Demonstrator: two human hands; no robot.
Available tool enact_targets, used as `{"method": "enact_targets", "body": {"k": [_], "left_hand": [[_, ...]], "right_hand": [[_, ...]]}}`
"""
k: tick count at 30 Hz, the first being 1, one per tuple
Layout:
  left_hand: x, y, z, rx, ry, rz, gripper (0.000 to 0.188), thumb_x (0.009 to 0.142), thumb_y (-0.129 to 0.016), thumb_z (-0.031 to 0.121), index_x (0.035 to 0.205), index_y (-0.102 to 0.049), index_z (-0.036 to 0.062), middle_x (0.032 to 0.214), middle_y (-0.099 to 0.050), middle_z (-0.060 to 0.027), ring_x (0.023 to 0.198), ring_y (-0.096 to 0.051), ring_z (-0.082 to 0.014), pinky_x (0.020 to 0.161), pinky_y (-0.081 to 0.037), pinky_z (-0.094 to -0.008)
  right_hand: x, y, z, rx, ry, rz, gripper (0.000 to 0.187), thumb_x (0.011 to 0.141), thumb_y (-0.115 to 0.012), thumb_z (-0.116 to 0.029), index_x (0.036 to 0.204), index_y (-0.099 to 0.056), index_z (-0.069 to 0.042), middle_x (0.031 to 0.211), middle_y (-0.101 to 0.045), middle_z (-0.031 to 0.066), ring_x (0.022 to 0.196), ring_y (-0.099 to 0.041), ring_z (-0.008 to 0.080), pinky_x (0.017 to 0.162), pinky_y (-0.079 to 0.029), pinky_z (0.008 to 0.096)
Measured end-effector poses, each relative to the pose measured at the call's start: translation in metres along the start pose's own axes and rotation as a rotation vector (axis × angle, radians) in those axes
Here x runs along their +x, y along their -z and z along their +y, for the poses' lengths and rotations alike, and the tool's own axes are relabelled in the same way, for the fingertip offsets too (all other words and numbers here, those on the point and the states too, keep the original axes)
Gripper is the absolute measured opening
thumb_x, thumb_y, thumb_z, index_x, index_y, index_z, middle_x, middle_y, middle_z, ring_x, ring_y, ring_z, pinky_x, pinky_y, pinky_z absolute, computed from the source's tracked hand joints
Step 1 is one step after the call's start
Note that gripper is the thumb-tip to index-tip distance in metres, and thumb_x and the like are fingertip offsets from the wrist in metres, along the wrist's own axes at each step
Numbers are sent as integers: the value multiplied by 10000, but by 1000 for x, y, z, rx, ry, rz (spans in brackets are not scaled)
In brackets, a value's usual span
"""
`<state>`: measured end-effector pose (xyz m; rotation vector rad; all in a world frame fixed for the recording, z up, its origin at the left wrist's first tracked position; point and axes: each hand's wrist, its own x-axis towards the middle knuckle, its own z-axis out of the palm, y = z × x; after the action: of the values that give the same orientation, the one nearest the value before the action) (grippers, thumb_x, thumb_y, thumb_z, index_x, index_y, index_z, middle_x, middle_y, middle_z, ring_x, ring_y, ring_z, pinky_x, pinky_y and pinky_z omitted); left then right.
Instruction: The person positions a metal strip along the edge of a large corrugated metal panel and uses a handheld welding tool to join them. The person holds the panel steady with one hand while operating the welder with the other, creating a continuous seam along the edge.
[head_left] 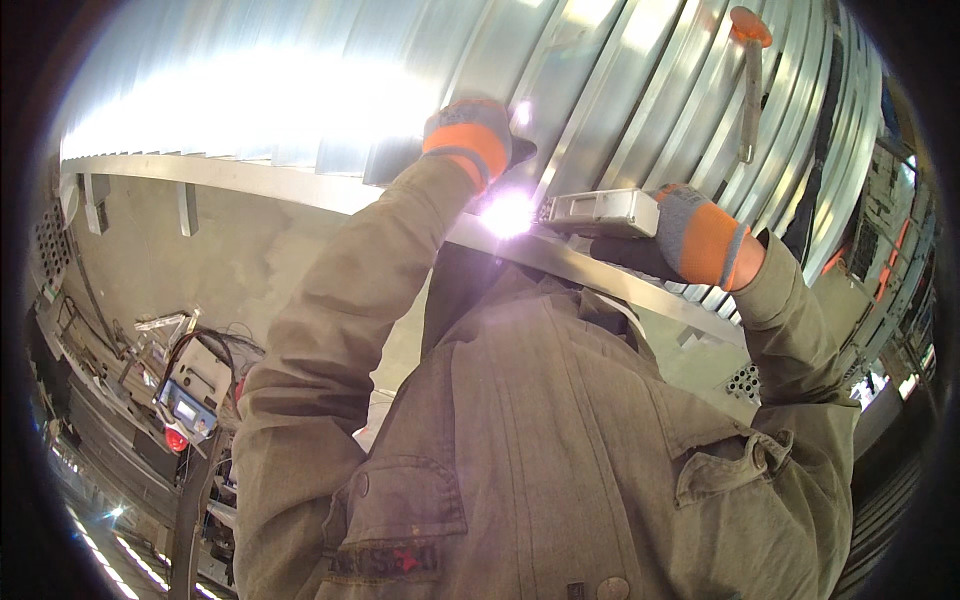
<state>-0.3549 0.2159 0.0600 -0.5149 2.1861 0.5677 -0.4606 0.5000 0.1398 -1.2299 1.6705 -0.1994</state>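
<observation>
My right hand (695, 235), in an orange and grey glove, is wrapped round a boxy silver-white handheld welding torch (603, 212). At the torch's left end glows a blinding white-violet spot (507, 214), right on the pale metal rail (590, 275) that crosses in front of my chest. My left hand (470, 135), gloved alike, is curled on the ribbed metal panel (600, 110) just above the glowing spot. Its dark fingertips point right; whatever they may grip is hidden.
A mallet (750, 85) with an orange head lies on the panel at the upper right. Glare washes out the panel's left side. At the lower left stands a machine with a small screen (187, 408) and cables. Perforated metal pieces (745, 382) sit below the rail.
</observation>
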Motion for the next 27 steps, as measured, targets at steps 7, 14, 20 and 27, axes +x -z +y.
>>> {"method": "enact_targets", "body": {"k": [7, 14, 20, 27], "left_hand": [[11, -10, -4, -16, -24, -21, 633, 959, -762, 641, 1202, -817, 60, 1190, -794, -146, 1093, -781, -327, 939, -615, -448], [1, -30, -15, -84, -63, 264, 556, 972, -764, 595, 1149, -813, 70, 1056, -809, -162, 1023, -775, -372, 902, -603, -467], [4, -22, 9, -278, 56, 120, 543, 932, -779, 574, 1163, -808, 84, 937, -800, -127, 895, -761, -334, 838, -600, -465], [21, -48, 53, -30, 178, -58, 630, 892, -773, 660, 1190, -832, 108, 1026, -828, -136, 972, -781, -331, 909, -606, -448]], "right_hand": [[5, -8, -7, 327, -125, 113, 255, 934, -735, -135, 1168, -740, -33, 1038, -732, 146, 986, -683, 359, 913, -567, 426], [-55, 11, -24, 211, -89, 245, 346, 946, -882, -230, 1211, -771, -38, 998, -803, 169, 862, -767, 341, 815, -585, 401], [-94, -12, -23, 212, -238, 236, 490, 949, -862, -476, 1183, -655, -98, 901, -751, 151, 850, -769, 399, 719, -590, 464], [-156, -32, 15, 260, -151, 203, 422, 978, -863, -300, 1298, -737, -56, 996, -732, 137, 833, -749, 350, 739, -572, 421]]}}
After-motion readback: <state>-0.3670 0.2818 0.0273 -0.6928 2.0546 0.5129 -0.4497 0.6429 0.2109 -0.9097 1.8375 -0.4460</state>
